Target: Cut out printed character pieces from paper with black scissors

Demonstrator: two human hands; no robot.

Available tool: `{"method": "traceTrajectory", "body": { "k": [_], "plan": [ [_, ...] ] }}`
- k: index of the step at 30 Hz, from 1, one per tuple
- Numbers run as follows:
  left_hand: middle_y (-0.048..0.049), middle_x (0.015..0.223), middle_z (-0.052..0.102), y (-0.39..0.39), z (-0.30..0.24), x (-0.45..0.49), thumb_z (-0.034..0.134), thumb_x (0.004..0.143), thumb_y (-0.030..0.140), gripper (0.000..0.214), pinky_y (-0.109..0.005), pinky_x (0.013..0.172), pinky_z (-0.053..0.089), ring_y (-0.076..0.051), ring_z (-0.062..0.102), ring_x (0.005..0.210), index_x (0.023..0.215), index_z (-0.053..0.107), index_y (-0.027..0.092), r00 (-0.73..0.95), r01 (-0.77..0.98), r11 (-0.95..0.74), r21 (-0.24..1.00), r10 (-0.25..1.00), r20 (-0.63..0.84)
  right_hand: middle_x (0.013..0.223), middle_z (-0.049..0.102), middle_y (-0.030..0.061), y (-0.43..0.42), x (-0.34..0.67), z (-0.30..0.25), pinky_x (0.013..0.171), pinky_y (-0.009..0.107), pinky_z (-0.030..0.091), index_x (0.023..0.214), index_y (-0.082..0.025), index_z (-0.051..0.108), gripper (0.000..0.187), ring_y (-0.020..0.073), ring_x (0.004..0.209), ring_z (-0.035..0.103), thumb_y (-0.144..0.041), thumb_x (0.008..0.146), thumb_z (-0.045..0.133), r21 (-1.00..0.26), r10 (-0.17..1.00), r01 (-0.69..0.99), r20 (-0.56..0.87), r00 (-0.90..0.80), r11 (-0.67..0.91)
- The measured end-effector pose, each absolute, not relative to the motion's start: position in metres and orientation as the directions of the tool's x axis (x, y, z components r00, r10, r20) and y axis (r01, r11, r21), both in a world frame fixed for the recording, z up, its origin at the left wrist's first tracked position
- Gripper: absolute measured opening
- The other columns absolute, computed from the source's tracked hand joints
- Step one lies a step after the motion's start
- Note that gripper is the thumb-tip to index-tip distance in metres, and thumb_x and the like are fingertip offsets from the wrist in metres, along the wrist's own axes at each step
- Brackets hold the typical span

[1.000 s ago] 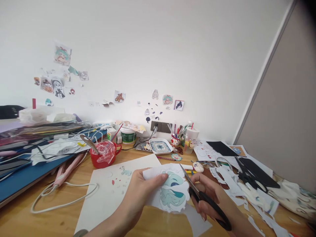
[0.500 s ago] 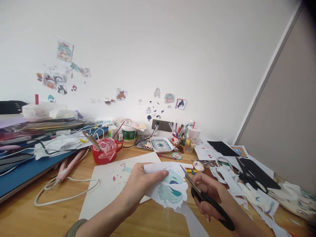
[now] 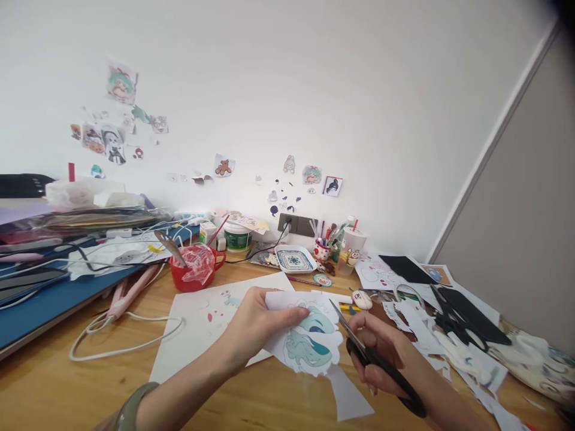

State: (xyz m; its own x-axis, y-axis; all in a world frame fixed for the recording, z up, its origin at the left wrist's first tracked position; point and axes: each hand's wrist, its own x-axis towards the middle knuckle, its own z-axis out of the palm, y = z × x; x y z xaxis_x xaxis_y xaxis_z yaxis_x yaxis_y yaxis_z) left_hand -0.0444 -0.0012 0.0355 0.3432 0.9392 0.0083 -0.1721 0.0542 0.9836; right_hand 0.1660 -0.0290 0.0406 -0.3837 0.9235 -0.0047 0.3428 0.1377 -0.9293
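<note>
My left hand point(image 3: 254, 326) pinches a white paper cut-out point(image 3: 308, 344) printed with a teal, swirly cartoon figure, thumb on top near its upper left edge. My right hand point(image 3: 381, 353) is closed round the black handles of a pair of scissors point(image 3: 372, 359). Their blades point up and left and meet the right edge of the cut-out. A strip of trimmed white paper point(image 3: 348, 395) hangs down from the cut-out onto the wooden desk point(image 3: 67, 383).
A white sheet point(image 3: 202, 323) with small printed figures lies under my left hand. Behind it stand a red cup point(image 3: 195, 272), a patterned dish point(image 3: 294, 260) and a pen cup point(image 3: 321, 248). Paper scraps point(image 3: 431, 338) and black sheets point(image 3: 467, 311) cover the right side. A white cable point(image 3: 121, 338) loops at left.
The view has tilted slightly, so everything sits a little higher. The cut-out has turned a bit in my left hand, and the trimmed strip below it has grown longer.
</note>
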Motion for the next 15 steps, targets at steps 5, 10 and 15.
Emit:
{"method": "traceTrajectory", "body": {
  "k": [5,10,15],
  "plan": [
    [-0.0096,0.069,0.070,0.0013,0.0335,-0.0450,0.069,0.063,0.033,0.025,-0.026,0.053,0.051,-0.021,0.065,0.057,0.072,0.067,0.010,0.347,-0.166,0.055,0.985,0.938,0.006,0.057,0.042,-0.0079,-0.0307,0.1667,0.0412,0.045,0.020,0.026,0.078,-0.020,0.038,0.030,0.0083,0.050,0.033,-0.029,0.067,0.064,-0.926,0.919,0.348,0.000,-0.394,0.149],
    [-0.0101,0.068,0.070,0.0018,0.0312,-0.0443,0.070,0.062,0.033,0.027,-0.027,0.051,0.051,-0.020,0.064,0.056,0.073,0.068,0.009,0.357,-0.207,0.077,0.975,0.934,0.002,0.056,0.043,-0.0080,-0.0311,0.1665,0.0380,0.044,0.019,0.030,0.080,-0.021,0.039,0.034,0.0084,0.049,0.035,-0.037,0.066,0.065,-0.949,0.927,0.292,0.001,-0.375,0.120],
    [-0.0094,0.067,0.070,0.0017,0.0291,-0.0415,0.074,0.057,0.031,0.026,-0.024,0.050,0.050,-0.018,0.064,0.057,0.070,0.068,0.009,0.343,-0.263,0.102,0.959,0.939,-0.006,0.056,0.047,-0.0071,-0.0274,0.1681,0.0320,0.044,0.018,0.033,0.083,-0.021,0.041,0.047,0.0087,0.050,0.039,-0.054,0.061,0.066,-0.973,0.926,0.198,0.036,-0.376,0.119]
  ]
}}
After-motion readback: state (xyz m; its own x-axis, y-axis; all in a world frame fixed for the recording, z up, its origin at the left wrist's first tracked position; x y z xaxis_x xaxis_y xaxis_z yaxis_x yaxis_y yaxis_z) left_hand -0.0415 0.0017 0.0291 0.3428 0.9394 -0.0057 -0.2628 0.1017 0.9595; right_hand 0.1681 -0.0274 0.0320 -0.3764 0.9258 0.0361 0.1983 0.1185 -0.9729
